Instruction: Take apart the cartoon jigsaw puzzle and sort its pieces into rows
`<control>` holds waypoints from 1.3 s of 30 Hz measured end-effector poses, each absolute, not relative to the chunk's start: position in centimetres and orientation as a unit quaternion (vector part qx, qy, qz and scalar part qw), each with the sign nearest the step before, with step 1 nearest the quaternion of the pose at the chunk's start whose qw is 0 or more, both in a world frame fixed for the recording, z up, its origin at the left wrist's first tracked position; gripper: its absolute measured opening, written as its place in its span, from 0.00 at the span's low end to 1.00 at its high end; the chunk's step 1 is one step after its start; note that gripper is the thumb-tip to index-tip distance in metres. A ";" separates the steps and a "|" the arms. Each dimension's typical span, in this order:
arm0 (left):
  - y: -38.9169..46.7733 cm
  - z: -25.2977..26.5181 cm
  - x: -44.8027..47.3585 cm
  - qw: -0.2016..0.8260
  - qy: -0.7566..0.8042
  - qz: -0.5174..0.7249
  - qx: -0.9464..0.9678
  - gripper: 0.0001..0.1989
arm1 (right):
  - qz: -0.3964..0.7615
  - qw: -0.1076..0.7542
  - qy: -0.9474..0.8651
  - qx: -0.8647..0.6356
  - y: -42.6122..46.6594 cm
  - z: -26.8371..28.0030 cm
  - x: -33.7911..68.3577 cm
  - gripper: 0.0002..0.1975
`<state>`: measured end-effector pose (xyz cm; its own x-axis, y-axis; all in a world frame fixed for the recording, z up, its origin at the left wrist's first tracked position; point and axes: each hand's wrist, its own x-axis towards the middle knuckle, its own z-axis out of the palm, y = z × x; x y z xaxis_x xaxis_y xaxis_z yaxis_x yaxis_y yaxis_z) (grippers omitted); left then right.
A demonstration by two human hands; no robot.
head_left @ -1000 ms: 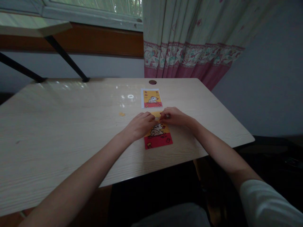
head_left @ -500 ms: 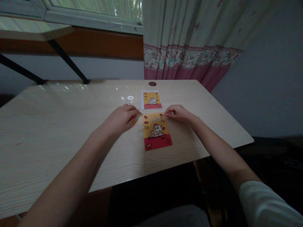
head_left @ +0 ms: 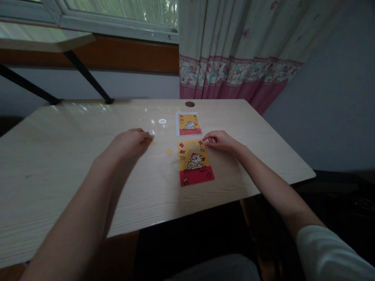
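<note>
A yellow-and-red jigsaw puzzle with a white cartoon animal lies flat on the table, a pale patch showing near its top. To its left, my left hand is closed in a pinch, with a small yellow jigsaw piece at the fingertips. Between that hand and the puzzle lies another yellow piece. My right hand rests by the puzzle's upper right corner, its fingers curled and the tips at the edge. Whatever those fingers hold, if anything, is hidden. Just behind the puzzle is a smaller white-edged card bearing the same picture.
The light wooden table has a round cable hole near its back edge. A raised shelf on black legs stands at the back left. A flowered curtain hangs behind the table.
My left hand has moved left, away from the puzzle's upper left corner. Both loose yellow pieces now show more plainly. My right hand has stayed at the upper right corner.
</note>
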<state>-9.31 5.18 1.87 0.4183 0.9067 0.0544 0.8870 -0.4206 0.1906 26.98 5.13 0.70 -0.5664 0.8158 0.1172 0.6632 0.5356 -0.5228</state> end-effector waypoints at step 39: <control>2.9 3.7 -5.2 0.287 0.527 0.240 0.763 0.09 | 0.189 0.230 -0.852 -0.432 4.7 1.4 26.5 0.10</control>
<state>-5.17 2.94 3.70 0.3290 0.9422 0.0639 0.6673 -0.2798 0.6902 26.46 4.72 1.36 -0.5215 0.8219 0.2294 0.6480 0.5563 -0.5202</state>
